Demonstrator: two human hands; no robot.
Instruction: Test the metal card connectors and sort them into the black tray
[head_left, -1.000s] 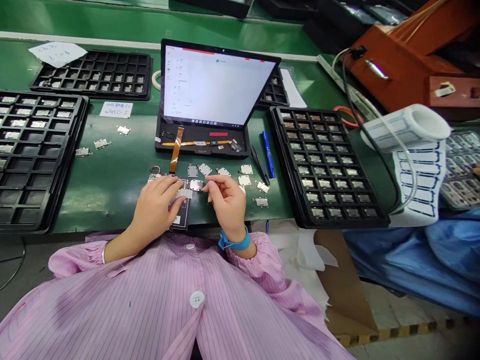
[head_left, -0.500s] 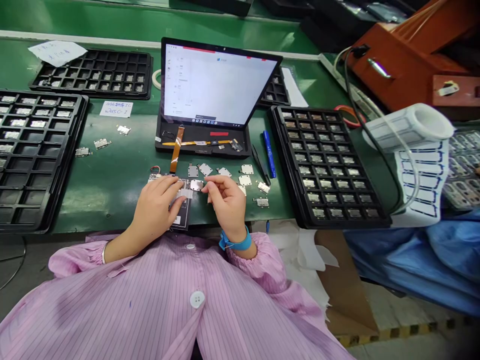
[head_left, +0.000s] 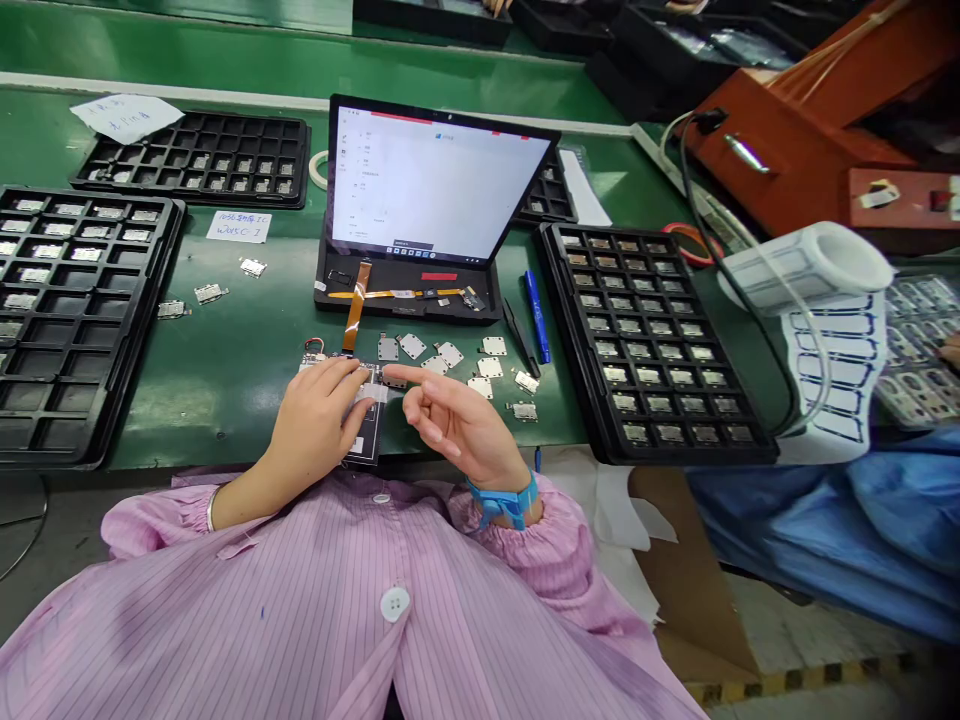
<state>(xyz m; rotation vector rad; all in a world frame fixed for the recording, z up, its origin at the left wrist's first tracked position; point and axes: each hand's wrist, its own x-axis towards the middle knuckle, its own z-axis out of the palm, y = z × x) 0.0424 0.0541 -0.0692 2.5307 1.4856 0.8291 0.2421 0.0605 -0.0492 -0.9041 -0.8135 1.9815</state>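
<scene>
With the left hand (head_left: 313, 418) spread over the board (head_left: 366, 446), the loosely open right hand (head_left: 469, 425) could, pressing unevenly, skew the plate (head_left: 395, 382) beneath its forefinger.

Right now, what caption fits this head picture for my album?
Two hands work on a small board below a bright screen.

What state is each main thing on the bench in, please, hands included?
Left hand: palm down on the circuit board.
Right hand: index finger extended.
Laptop-like screen: lit, tilted up.
Blue marker: lying down.
Left front tray: partly filled.
Label roll: partly unrolled.
</scene>
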